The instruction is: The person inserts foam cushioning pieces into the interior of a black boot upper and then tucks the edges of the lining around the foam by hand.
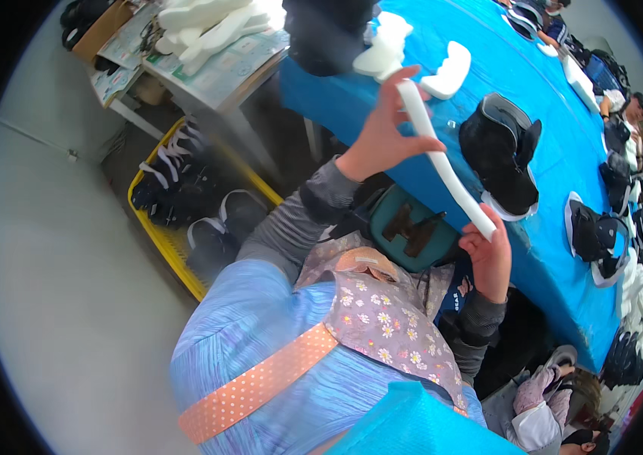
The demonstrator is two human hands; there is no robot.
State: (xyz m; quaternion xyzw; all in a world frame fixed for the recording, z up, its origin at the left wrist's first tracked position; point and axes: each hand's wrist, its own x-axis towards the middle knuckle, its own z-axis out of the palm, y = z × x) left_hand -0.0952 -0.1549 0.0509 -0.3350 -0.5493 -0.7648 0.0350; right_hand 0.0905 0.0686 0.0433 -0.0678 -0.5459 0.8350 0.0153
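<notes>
A long white foam insole [443,163] is held in the air between the two hands, tilted, with its upper end toward the table and its lower end toward the person. The left hand [382,133] grips the upper end; the thumb and fingers are closed around it. The right hand [488,254] holds the lower end, the fingers curled on the edge of the piece. The insole is above the near edge of the table, not touching it.

Below the insole there is a teal device [405,227] with a dark part on top, close to the body of the person. The person wears a flowered apron with an orange dotted strap over a light blue garment, and grey striped sleeves.

The table is covered with a bright blue cloth [549,98], and it runs far away to the upper right. On it lies a black shoe [503,152] with a white sole, just beside the insole. Two more white foam pieces [420,57] lie further up. More dark shoes [602,243] stand in a row along the right side.

On the left, on the grey floor [56,250], stands a yellow crate [177,243] with dark shoes inside. Behind it, a small side table [207,68] carries papers and white foam pieces. Other people sit along the far side of the table and at the lower right.
</notes>
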